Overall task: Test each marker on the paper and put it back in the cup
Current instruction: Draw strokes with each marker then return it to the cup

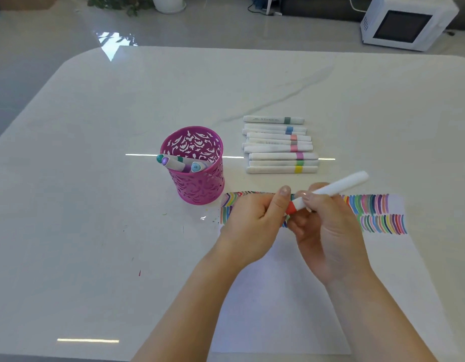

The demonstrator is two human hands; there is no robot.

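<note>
The marker (pixel 336 188) is above the paper (pixel 278 296), near the cup (pixel 197 184); the right hand (pixel 328 226) fingers grip its white body; the left hand (pixel 255 218) fingers pinch its red end; it looks light, hard and smooth, so hold the body.

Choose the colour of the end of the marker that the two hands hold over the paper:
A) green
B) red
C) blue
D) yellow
B: the marker gripped by the right hand has a red end, which the left hand pinches above the paper.
</note>
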